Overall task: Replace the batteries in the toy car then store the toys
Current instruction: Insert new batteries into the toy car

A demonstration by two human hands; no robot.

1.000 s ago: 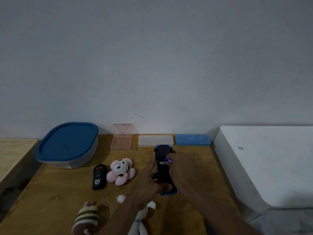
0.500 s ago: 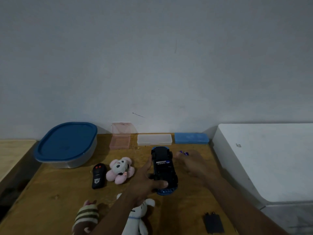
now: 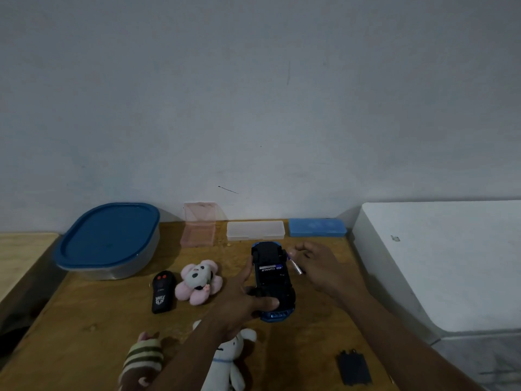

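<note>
Head view: the toy car (image 3: 272,280) is held belly-up on the surface (image 3: 93,320) by the left hand (image 3: 242,303), likely to expose its compartment. A battery (image 3: 295,267) is pinched in the right hand (image 3: 318,266) just beside it.

Striped plush (image 3: 143,362): blurred, cut by bottom edge. White plush (image 3: 235,354): partly hidden under arm (image 3: 189,359). Car (image 3: 272,277): near side covered by left hand (image 3: 239,301). Battery (image 3: 296,268): markings unreadable.
</note>
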